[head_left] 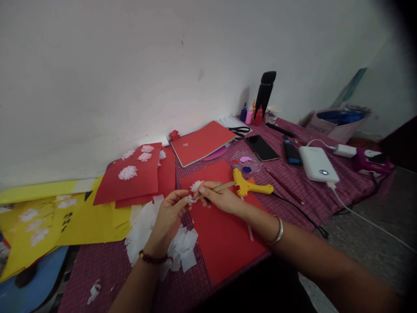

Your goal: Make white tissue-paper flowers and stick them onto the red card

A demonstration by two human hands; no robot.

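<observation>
My left hand (176, 208) pinches a small crumpled piece of white paper (191, 199) between thumb and fingertips. In my right hand (219, 198) is a thin, flat wooden stick (225, 186), its tip touching or very close to that paper. Both hands are over a red paper sheet (224, 234), where a white paper flower (196, 186) shows just behind my fingers. Beyond my right hand lies a yellow glue gun (249, 187) with a black cord. Loose white paper squares (184, 248) are heaped beside and under my left wrist.
Red sheets with white flowers (130, 184) and yellow paper (94, 221) lie left. Behind are a red-topped paper stack (203, 141), black scissors (240, 130), a paint palette (239, 161) and small paint bottles (249, 115). A phone (261, 148), pencil (286, 187) and white power bank (318, 164) lie right.
</observation>
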